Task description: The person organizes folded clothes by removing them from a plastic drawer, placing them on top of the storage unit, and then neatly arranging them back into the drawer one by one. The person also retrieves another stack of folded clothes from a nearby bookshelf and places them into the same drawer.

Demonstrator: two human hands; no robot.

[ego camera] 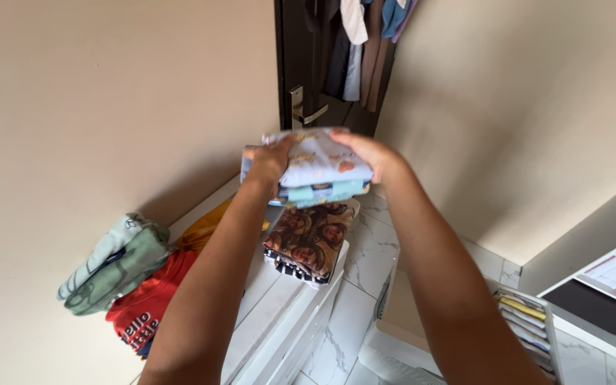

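Both my hands hold a small stack of folded clothes (pixel 320 173) in the air, pale printed cloth on top with a light blue piece under it. My left hand (pixel 269 161) grips the stack's left end and my right hand (pixel 365 151) lies over its right top side. Directly below the stack sits a brown printed folded pile (pixel 311 239) on a white cabinet top (pixel 279 314).
On the left of the cabinet lie a green and white folded bundle (pixel 112 264), a red garment (pixel 147 303) and a yellow one (pixel 204 227). A dark door (pixel 306 68) with a metal handle and hanging clothes stands behind. A rack of papers (pixel 529 321) is at lower right.
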